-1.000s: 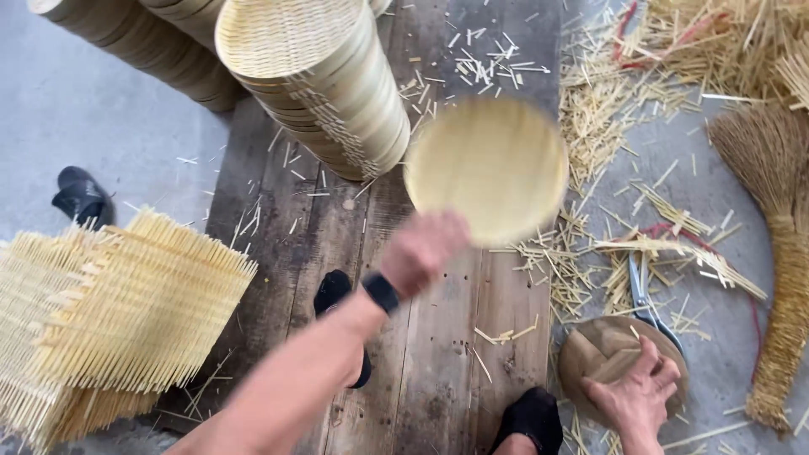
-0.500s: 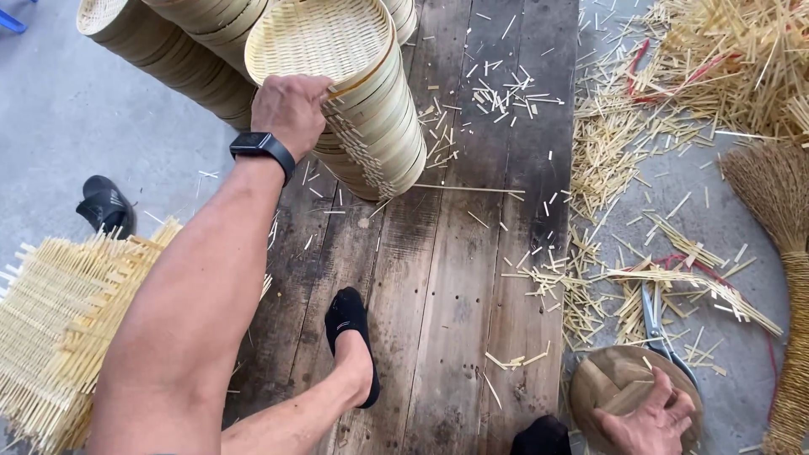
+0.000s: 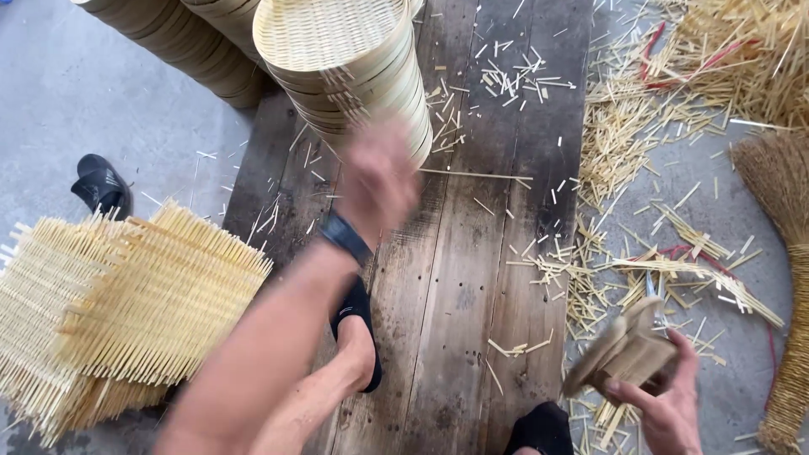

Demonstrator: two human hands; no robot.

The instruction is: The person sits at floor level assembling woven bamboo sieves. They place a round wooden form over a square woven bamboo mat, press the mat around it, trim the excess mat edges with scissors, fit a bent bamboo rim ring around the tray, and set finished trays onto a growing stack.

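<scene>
i see wooden plank flooring (image 3: 472,278) running down the middle, concrete floor (image 3: 76,101) to the left, with loose bamboo offcuts (image 3: 640,168) strewn over the right side. a tall stack of finished round bamboo trays (image 3: 345,67) leans on the planks at top centre, woven face towards me; more stacks (image 3: 168,42) lie behind it at top left. a pile of square untrimmed woven mats (image 3: 126,303) sits at lower left, partly on the concrete; judging by its depth, plenty is left to work. a straw broom (image 3: 784,253) lies at the right edge.

my left hand (image 3: 377,181) is blurred, hovering just below the near stack and apart from it; i cannot tell whether its grip is apart or together, and nothing shows in it. black watch (image 3: 345,238) on that wrist. my right hand (image 3: 666,404) is low right, grip clamped on a brown wooden tool (image 3: 624,354), well apart from the stack.

my foot in a black sock (image 3: 358,329) rests on the planks, a black shoe (image 3: 101,185) lies on the concrete.

judgement: many trays done and stacked, no mat in hand now.
</scene>
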